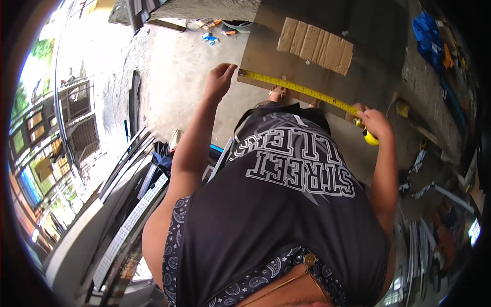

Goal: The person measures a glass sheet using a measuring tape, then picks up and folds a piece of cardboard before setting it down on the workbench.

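Observation:
A yellow tape measure blade (299, 88) stretches across the near edge of a smooth, dark glass-like panel (271, 48). My right hand (375, 124) grips the tape measure's yellow case (370, 137) by the panel's right end. Beside the panel's left edge, close to the blade's end, my left hand (220, 82) is closed with thumb and finger pinched. Whatever lies in that pinch, if anything, is too small to make out. On the panel rests a piece of corrugated cardboard (315, 46).
Long strips and profiles (123, 225) are stacked at my left. A blue bag or cloth (428, 38) lies at the far right. Small blue and orange items (209, 38) are on the concrete floor (179, 77) beyond my left hand. More metal lengths (417, 250) stand at the lower right.

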The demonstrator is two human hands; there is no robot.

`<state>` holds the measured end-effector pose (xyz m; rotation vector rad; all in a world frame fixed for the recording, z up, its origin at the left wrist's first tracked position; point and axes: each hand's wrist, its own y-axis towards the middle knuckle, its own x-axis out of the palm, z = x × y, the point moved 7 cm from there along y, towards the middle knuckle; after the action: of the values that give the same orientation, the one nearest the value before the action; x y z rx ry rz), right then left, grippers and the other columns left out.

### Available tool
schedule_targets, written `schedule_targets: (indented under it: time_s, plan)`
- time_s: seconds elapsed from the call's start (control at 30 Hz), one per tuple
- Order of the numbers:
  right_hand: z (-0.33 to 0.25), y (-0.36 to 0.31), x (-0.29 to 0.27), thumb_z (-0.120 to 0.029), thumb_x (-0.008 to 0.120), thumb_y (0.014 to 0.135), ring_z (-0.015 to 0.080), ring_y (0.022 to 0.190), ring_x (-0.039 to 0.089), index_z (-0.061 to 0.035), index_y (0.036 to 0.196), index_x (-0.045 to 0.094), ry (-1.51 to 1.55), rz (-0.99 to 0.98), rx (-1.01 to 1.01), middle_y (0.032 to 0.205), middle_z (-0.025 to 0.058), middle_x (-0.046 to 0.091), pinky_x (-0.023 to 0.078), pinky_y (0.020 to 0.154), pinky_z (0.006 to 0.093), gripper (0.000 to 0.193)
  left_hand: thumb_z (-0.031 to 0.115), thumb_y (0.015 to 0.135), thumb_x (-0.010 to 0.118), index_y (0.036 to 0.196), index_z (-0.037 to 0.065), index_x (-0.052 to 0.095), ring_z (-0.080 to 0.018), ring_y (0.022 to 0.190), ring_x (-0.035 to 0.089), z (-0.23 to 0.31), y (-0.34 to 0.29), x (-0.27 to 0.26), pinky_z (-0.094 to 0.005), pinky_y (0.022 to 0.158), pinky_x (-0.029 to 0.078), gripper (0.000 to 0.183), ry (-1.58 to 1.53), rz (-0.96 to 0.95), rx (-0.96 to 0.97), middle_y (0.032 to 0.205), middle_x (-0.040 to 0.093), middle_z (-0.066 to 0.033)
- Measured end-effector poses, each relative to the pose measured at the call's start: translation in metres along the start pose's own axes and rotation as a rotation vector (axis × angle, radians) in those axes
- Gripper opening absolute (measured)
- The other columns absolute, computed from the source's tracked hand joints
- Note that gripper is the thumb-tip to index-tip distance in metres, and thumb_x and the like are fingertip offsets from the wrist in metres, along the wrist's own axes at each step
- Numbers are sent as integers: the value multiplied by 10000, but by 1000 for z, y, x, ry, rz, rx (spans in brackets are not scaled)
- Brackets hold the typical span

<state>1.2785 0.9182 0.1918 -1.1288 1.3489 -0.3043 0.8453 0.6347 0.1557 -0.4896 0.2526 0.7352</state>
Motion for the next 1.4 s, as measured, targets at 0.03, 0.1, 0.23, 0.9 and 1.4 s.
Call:
schedule_targets:
  time_s: [0.03,0.1,0.23,0.9,1.4]
  plan:
    - [1,3,-1,-374,528,934,340,757,649,8,822,684,13,97,-78,787,200,667,485,712,424,427,197,933,621,995,8,691,-174,716,614,2,0,-3,-296,683,493,210,53,85,136,869,704,-106]
    - [3,6,1,-389,542,930,350,799,646,5,845,688,24,56,-9,836,202,671,484,736,431,428,185,921,629,984,18,688,-200,713,616,23,-8,3,-305,681,497,188,144,73,236,852,686,-114]
    - [6,-1,5,-418,581,903,247,664,643,-20,799,709,153,36,128,714,148,667,484,665,381,431,109,828,610,1023,93,678,-264,914,584,83,-37,26,-391,818,471,207,569,-12,611,947,636,-69]
    - [-18,-34,42,-306,610,891,193,694,618,-45,835,710,268,-122,-76,764,88,684,483,662,352,285,595,798,631,1353,341,531,-275,1188,446,136,-56,169,-503,995,331,619,1078,-684,1116,1242,487,-102]
    - [41,-31,17,-327,519,953,226,861,644,-57,903,707,250,-335,-375,889,105,700,478,807,339,332,681,706,689,1409,348,474,-289,1281,402,167,-76,185,-553,1062,283,808,1344,-797,852,1334,464,-115]
